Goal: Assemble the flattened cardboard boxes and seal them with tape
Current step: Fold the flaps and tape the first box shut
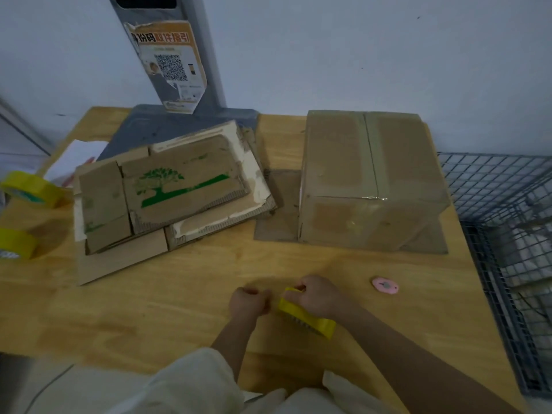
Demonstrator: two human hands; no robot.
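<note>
Tape roll [307,318] gripped by right hand [316,297]; left hand [248,301] fingers curled, grip unclear; flattened boxes [167,192] bear green tree print.

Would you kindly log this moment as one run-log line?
right hand: grips tape roll | left hand: fingers curled at the roll's edge | assembled box: taped | flattened boxes: stacked, untouched

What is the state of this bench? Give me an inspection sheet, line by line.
Surface: wooden table.
Job's things: taped box at back right; flattened boxes stacked at left; tape roll in hand.
Clutter: two spare tape rolls at left edge; pink cutter; papers.
Grippers: right hand grips the roll; left hand curled beside it, seemingly pinching the tape end.
Cables: nothing seen.
Surroundings: wire basket at right; grey post with poster; wall.
</note>
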